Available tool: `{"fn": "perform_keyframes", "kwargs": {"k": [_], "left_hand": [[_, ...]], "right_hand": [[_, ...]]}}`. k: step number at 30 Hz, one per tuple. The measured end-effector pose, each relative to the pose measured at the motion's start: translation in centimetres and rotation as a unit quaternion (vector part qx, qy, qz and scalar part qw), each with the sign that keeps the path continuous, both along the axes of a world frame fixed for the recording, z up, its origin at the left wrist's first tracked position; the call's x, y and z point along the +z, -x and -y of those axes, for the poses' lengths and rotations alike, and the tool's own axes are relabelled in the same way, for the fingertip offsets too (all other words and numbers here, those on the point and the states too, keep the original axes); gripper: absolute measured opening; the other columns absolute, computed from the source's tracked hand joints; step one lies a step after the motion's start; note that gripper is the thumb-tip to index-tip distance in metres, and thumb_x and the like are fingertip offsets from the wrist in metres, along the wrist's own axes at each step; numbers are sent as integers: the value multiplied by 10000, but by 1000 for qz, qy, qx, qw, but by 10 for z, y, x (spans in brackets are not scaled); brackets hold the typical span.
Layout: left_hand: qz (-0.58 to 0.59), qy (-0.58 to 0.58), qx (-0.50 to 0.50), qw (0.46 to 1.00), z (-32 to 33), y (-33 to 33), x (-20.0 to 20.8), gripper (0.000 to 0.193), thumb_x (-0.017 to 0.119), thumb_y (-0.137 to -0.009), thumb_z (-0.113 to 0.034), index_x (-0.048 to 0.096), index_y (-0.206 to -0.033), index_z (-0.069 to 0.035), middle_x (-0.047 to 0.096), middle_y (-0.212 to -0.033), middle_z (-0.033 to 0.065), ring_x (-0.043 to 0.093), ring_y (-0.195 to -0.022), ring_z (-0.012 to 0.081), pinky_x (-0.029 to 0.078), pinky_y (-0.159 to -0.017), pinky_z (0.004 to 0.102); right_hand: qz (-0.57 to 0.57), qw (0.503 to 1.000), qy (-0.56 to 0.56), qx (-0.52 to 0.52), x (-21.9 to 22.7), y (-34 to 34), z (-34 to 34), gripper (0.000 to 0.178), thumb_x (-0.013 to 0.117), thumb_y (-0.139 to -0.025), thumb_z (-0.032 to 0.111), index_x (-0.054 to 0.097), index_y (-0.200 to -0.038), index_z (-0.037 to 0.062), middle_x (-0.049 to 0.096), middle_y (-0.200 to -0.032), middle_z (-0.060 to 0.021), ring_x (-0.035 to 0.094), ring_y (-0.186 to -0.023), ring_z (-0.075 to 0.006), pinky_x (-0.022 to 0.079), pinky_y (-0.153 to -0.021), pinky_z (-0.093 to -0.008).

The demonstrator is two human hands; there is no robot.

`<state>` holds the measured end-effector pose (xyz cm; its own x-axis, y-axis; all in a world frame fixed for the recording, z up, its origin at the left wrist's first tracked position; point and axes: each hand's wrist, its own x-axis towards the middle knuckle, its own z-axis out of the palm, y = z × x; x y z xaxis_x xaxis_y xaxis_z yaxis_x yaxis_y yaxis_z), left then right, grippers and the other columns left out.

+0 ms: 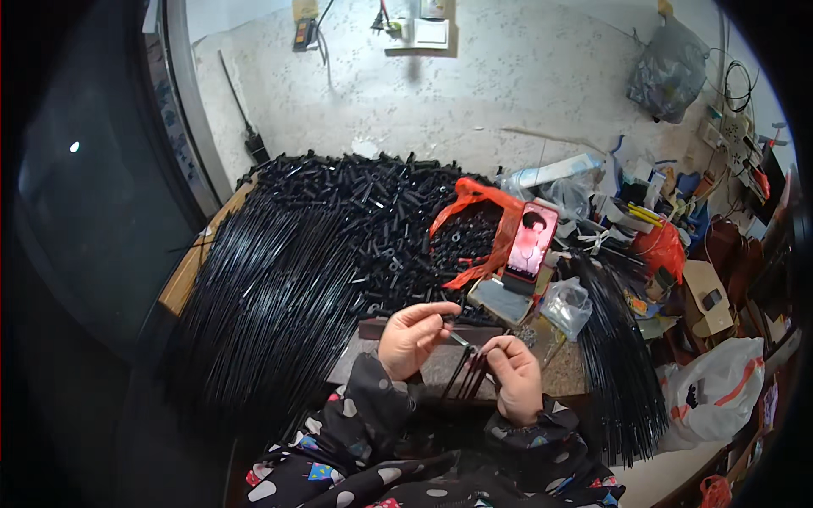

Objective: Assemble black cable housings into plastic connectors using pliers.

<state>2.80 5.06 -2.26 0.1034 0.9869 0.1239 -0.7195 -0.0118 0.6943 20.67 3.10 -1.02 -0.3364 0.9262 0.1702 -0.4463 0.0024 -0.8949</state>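
My left hand (413,340) is closed in a pinch near the table's front edge. A small dark piece shows at its fingertips, with a thin shiny bit (460,339) slanting toward the other hand; the exact kind is too small to tell. Just to the right, my right hand (515,378) pinches the upper ends of several thin dark rods (467,378), which hang down over the front edge. The fingertips of both hands are close together but apart. Beyond them spreads a big heap of short black tubular parts (356,199).
Long thin black rods (262,288) lie in a thick bundle at left; another bundle (614,356) droops over the edge at right. A red plastic bag (483,199) holds small dark parts. A lit phone (533,240) stands behind a grey box (501,300). A white bag (716,385) sits far right.
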Motion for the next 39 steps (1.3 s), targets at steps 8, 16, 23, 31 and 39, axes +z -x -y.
{"fn": "perform_keyframes", "kwargs": {"k": [8,16,23,31,39], "left_hand": [[6,-162,-67,984,66,3,18,178,586,-760,14,588,-938,11,565,-966,190,582,-822,224,495,-716,307],[-22,-169,-97,981,90,14,22,187,589,-773,-3,591,-959,18,483,-1029,139,563,-832,202,512,-657,317],[-123,-164,-78,976,96,24,36,213,554,-778,32,610,-983,21,489,-1054,148,542,-876,210,502,-695,313],[-296,-277,-16,914,88,28,44,212,550,-758,79,645,-931,2,564,-987,131,580,-848,207,477,-727,296],[-108,-243,-37,963,81,4,23,200,633,-685,18,670,-877,-26,449,-1144,131,410,-1086,231,326,-924,363]], "right_hand": [[19,994,-84,60,19,20,51,112,532,-853,40,509,-946,-17,557,-864,-52,530,-760,-105,425,-716,-226],[-35,987,-57,145,18,18,64,151,550,-824,-12,488,-962,-12,579,-892,-83,576,-798,-147,464,-734,-263],[-38,993,-28,111,18,26,68,163,562,-821,-1,492,-968,-4,581,-880,-73,576,-800,-135,456,-739,-248],[-52,988,5,148,19,21,59,193,575,-810,-10,495,-986,-10,569,-883,-56,572,-809,-126,458,-733,-243],[28,958,29,283,34,1,39,242,515,-852,28,525,-1089,-16,580,-964,-35,542,-866,-93,431,-778,-235]]}}
